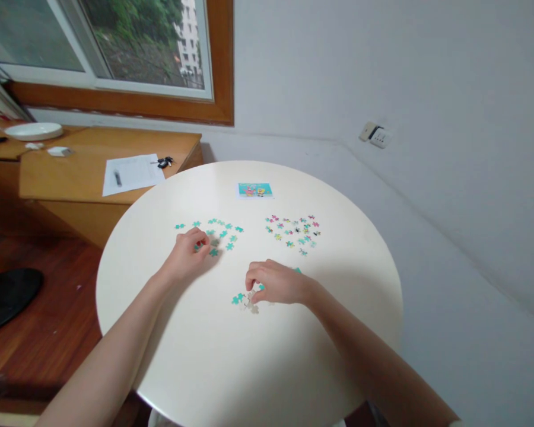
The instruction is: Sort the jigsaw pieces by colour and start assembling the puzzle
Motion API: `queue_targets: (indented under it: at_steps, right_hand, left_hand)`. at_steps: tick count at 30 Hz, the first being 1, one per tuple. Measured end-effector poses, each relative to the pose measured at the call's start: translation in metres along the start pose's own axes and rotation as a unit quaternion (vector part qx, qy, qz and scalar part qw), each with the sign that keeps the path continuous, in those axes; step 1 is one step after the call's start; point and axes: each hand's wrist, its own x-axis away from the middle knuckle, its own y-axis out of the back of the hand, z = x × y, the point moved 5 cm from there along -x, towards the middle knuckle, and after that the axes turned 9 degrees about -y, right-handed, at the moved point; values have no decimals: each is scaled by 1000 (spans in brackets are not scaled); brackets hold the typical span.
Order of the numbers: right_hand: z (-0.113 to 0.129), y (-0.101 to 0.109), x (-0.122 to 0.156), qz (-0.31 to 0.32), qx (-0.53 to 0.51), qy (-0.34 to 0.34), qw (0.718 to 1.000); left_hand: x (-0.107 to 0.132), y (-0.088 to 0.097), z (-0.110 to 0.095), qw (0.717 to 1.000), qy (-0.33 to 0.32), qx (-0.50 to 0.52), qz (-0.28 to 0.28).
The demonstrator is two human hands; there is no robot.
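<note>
Jigsaw pieces lie below the right hand and by the left hand, both curled; I can't tell whether either pinches one. Their long axes point in mixed directions; the right hand hides some pieces. Beyond, a picture card lies crosswise on the white table.

Beyond the left hand and to its left, a wooden desk carries a sheet of paper with a small dark object lying on it and a bunch of keys at its right edge. Farther left lie a small white box and a white plate. A wood-framed window stands above the desk, trees and a pale building outside. Well left of that hand, a black rounded base rests on the reddish floor. Beyond the right hand, rightward, the wall bears a socket.
</note>
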Motion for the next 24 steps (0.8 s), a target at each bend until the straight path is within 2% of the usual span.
queue_targets:
  at_steps: [6,11,13,15,18,21,24]
  right_hand:
    - [1,-1,2,11,-12,-7,1000]
    - [1,0,5,52,-100,-23,993]
    - [0,4,7,46,-136,-14,989]
    - [-4,11,7,15,-167,-4,986]
    - [-16,25,9,-75,-209,7,975]
    - [-30,38,14,-182,-240,37,953]
    - [-50,46,19,-244,-284,41,926]
  left_hand:
    - [1,0,3,1000,-2,-2,-8]
    - [0,3,1,1000,1,-3,-15]
    - [0,4,0,1000,8,-1,-16]
    - [0,5,0,1000,19,2,-17]
    - [1,5,0,999,30,8,-22]
    - [1,6,-1,999,30,14,-23]
    - [1,6,-1,999,29,16,-23]
